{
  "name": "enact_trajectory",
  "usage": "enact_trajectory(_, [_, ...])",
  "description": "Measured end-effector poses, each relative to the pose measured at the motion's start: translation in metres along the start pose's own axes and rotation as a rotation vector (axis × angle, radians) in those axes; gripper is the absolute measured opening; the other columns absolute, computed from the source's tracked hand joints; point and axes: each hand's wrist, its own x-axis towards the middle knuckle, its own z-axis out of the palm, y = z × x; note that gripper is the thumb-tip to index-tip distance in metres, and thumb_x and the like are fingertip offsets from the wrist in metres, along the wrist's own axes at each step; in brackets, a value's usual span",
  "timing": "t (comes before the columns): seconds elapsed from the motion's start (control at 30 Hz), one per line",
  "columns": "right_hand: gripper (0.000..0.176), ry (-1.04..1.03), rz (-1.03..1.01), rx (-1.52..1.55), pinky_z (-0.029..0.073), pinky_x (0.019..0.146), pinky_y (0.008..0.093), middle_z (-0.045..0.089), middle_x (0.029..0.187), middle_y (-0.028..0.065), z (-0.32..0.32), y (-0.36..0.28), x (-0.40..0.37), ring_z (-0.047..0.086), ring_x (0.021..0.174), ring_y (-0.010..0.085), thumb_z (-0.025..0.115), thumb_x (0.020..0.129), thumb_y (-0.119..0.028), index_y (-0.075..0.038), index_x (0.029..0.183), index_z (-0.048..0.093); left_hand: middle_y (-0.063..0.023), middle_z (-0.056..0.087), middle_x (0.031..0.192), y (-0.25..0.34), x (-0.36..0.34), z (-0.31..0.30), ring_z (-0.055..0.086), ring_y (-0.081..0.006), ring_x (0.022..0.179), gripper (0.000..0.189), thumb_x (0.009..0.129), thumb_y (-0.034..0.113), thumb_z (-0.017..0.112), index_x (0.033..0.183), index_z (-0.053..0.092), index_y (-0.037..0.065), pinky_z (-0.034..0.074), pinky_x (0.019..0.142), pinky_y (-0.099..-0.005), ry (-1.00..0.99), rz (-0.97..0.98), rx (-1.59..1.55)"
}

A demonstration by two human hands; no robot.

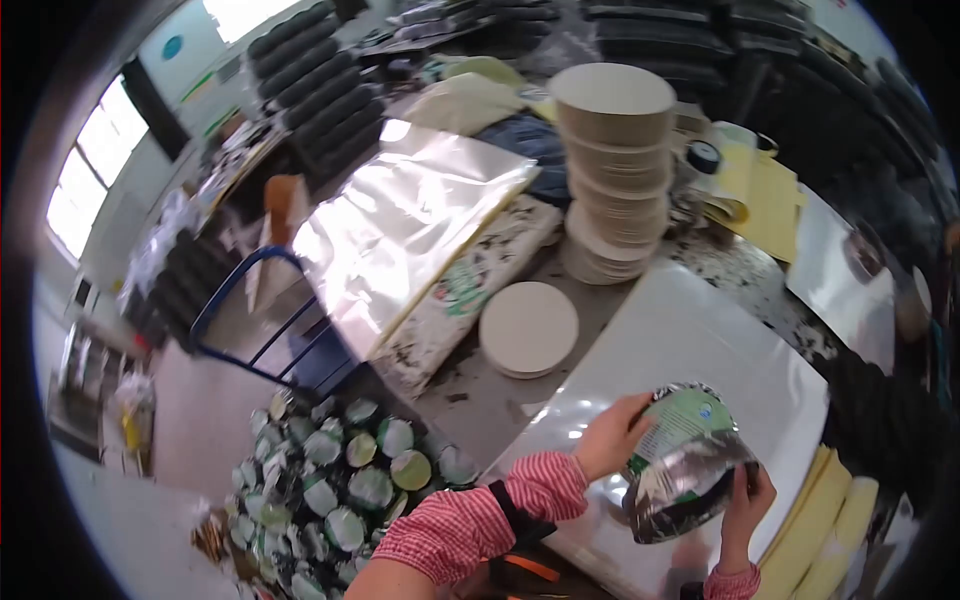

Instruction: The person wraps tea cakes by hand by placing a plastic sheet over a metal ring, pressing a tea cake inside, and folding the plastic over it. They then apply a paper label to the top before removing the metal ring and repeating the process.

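A round packet (pixel 685 425) with a green printed label and shiny silvery foil is held over the white sheet-covered work surface (pixel 700 310). My left hand (pixel 612 438) grips its upper left edge, fingers closed on it. At the lower right, my right hand (pixel 748 500) pinches the foil edge, where a dark opening or fold shows. Beyond the packet lies a short stack of round white discs (pixel 528 328). Farther back stands a tall stack of similar discs (pixel 615 170).
Shiny foil sheets (pixel 400 220) lie at the back left on a printed bag. A heap of round green-and-silver packets (pixel 345 490) fills the lower left, near a blue metal frame (pixel 265 255). Yellow rolls (pixel 825 520) are at right. Dark stacked bags (pixel 310 85) stand behind.
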Motion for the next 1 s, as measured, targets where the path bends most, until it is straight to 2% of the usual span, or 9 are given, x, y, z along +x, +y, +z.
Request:
enact_trajectory(0.13, [0.025,-0.165,-0.043,0.073,0.045,0.071,0.0209,0.068,0.093,0.0039,0.02,-0.006,-0.011,0.058,0.082,0.0072,0.06,0.091,0.005,0.002,0.113,0.071,-0.0092,0.067,0.12,-0.005,-0.083,-0.099,0.06,-0.0162,0.11,0.036,0.098,0.01,0.058,0.13,0.058,-0.006,0.048,0.097,-0.0299,0.3,-0.25,-0.248])
enact_trajectory(0.4, [0.016,-0.284,0.059,0.002,0.047,0.071,0.0223,0.067,0.091,0.0055,0.015,0.002,-0.001,0.057,0.084,0.0077,0.063,0.092,-0.002,0.005,0.106,0.069,-0.0055,0.064,0.105,-0.119,-0.342,-0.333,0.059,-0.0175,0.094,0.042,0.095,0.029,0.068,0.126,0.057,0.004,0.05,0.088,-0.037,1.65,-0.572,-0.678])
enact_trajectory(0.53, [0.01,-0.13,0.086,0.082,0.048,0.081,0.0236,0.064,0.101,0.0074,0.024,-0.017,-0.024,0.059,0.097,0.0105,0.06,0.094,-0.005,0.004,0.091,0.065,-0.003,0.069,0.098,-0.074,-0.247,-0.269,0.064,-0.0165,0.088,0.021,0.087,0.018,0.075,0.1,0.072,0.002,0.05,0.077,-0.0307,0.726,-0.626,0.059])
enact_trajectory(0.63, [0.012,-0.051,0.123,0.112,0.048,0.093,0.0335,0.055,0.13,0.0181,0.024,-0.02,-0.042,0.058,0.118,0.023,0.071,0.086,-0.01,-0.002,0.084,0.062,-0.0062,0.067,0.09,-0.004,-0.138,-0.214,0.065,-0.0222,0.088,0.011,0.08,0.011,0.078,0.088,0.072,0.005,0.051,0.076,-0.0322,-0.085,-0.039,0.181])
enact_trajectory(0.7, [0.05,-0.096,0.133,0.09,0.049,0.096,0.0453,0.055,0.133,0.0251,0.026,-0.045,-0.061,0.057,0.121,0.0391,0.072,0.088,-0.028,-0.004,0.13,0.06,-0.0047,0.065,0.087,0.0,-0.094,-0.186,0.062,-0.0245,0.091,0.012,0.076,0.014,0.079,0.083,0.071,0.008,0.05,0.079,-0.0357,-0.485,0.292,0.255])
enact_trajectory(0.8, [0.064,-0.384,-0.424,-0.372,0.04,0.108,0.0502,0.037,0.149,0.0282,0.004,-0.021,-0.073,0.04,0.137,0.0432,0.078,0.082,-0.036,-0.005,0.134,0.059,-0.0035,0.064,0.085,-0.021,-0.061,-0.16,0.059,-0.0237,0.09,0.012,0.076,0.019,0.078,0.077,0.069,0.011,0.048,0.08,-0.0377,-0.731,0.492,0.522])
enact_trajectory(0.93, [0.069,-0.435,-0.531,-0.503,0.035,0.11,0.0544,0.03,0.153,0.0293,0.006,0.015,-0.089,0.034,0.139,0.0471,0.079,0.079,-0.037,-0.002,0.134,0.056,-0.0027,0.064,0.088,-0.032,-0.057,-0.162,0.058,-0.0245,0.089,0.015,0.076,0.025,0.077,0.079,0.068,0.013,0.048,0.079,-0.0378,-0.823,0.409,0.492])
enact_trajectory(0.97, [0.027,-0.251,-0.434,-0.227,0.046,0.1,0.0429,0.038,0.147,0.0275,0.023,-0.012,-0.084,0.051,0.128,0.0383,0.084,0.071,-0.016,-0.007,0.081,0.062,-0.0026,0.064,0.088,-0.033,-0.059,-0.162,0.058,-0.0251,0.091,0.017,0.076,0.027,0.077,0.08,0.068,0.013,0.048,0.08,-0.0381,-0.809,0.44,0.48])
enact_trajectory(1.0, [0.042,-0.297,-0.352,-0.266,0.04,0.106,0.0517,0.023,0.153,0.0333,0.02,0.005,-0.086,0.042,0.133,0.0512,0.093,0.056,-0.023,-0.011,0.081,0.062,-0.0027,0.064,0.088,-0.036,-0.06,-0.163,0.059,-0.0255,0.092,0.018,0.076,0.027,0.077,0.081,0.068,0.013,0.048,0.081,-0.0385,-0.824,0.453,0.481])
